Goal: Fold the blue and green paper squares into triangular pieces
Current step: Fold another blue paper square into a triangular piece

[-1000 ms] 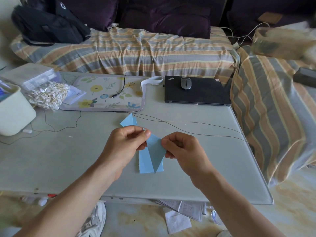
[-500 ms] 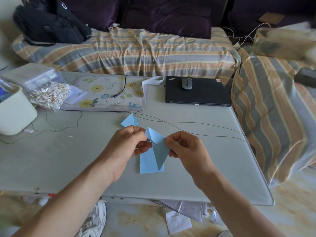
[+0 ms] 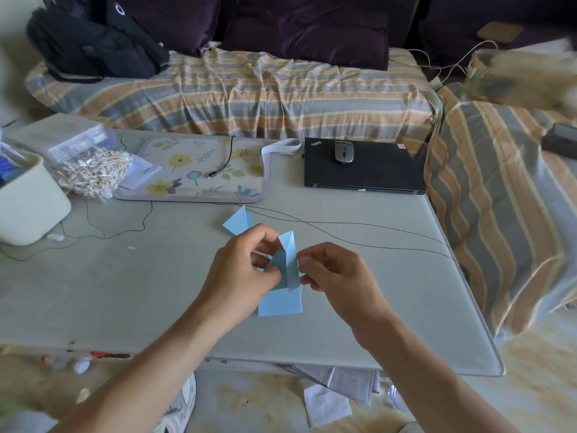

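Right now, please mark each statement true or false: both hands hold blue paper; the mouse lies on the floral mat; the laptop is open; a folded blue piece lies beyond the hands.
1. Both hands, left hand and right hand, hold the blue paper: true.
2. The mouse lies on the floral mat: false, it sits on the laptop.
3. The laptop is open: false, it is closed.
4. A folded blue piece lies beyond the hands: true.

Worktop (image 3: 125,292): floral mat (image 3: 199,170) far centre, mouse (image 3: 344,151) on closed laptop (image 3: 365,170) far right, cotton swabs (image 3: 93,173) and white tub (image 3: 28,201) far left.
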The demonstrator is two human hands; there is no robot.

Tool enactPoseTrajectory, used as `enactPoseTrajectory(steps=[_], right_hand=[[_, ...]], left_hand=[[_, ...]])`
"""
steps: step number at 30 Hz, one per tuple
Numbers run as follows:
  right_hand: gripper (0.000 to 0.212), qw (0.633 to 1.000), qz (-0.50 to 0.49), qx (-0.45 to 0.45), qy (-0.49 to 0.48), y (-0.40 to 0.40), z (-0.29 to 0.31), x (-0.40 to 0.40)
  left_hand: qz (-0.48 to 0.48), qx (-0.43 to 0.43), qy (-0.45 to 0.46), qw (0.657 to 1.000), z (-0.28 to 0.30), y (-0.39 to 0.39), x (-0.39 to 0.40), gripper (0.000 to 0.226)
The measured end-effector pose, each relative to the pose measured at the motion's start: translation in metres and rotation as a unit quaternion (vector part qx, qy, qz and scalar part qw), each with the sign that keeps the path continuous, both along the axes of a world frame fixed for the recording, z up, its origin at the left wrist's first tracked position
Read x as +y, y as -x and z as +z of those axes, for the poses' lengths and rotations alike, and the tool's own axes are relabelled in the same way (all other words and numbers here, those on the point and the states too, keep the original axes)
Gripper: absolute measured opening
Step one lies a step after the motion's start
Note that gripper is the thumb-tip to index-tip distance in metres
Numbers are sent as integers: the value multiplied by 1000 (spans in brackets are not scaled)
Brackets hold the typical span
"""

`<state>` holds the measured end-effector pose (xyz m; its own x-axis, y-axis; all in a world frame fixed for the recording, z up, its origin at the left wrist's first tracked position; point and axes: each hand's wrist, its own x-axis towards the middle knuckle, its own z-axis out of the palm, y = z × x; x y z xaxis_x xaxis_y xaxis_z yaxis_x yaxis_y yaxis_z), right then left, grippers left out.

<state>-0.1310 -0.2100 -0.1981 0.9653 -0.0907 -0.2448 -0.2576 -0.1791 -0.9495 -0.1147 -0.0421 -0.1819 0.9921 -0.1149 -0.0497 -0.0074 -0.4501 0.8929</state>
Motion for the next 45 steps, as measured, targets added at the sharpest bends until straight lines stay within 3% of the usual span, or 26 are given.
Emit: enactPoseTrajectory(steps=[7,12,17,25,31,38,45], right_hand=[[30,999,4,1,-37,0,6,1],[16,999,21,-15,-26,1,4,0],[15,999,17,-13,-27,0,2,-1],[16,999,11,-22,47,-2,-6,0],[18,985,9,-79,152,0,-5,2],[11,974,-10,-130,188,-3,-10,2],[15,942,-21,-224,250,-5,-21,4]], left_hand=[[-38,-130,-124,983,-4,3,-4,25],[-48,-154,-152,975,-9,2,-4,23],[-42,-153,-168,973,-13,0,-4,25],[-37,-97,-168,980,-12,2,-5,25],[-42,-52,-157,985,-11,3,-7,17],[6,86,-53,995,-4,3,-7,20],[30,201,62,977,-2,4,-12,9]])
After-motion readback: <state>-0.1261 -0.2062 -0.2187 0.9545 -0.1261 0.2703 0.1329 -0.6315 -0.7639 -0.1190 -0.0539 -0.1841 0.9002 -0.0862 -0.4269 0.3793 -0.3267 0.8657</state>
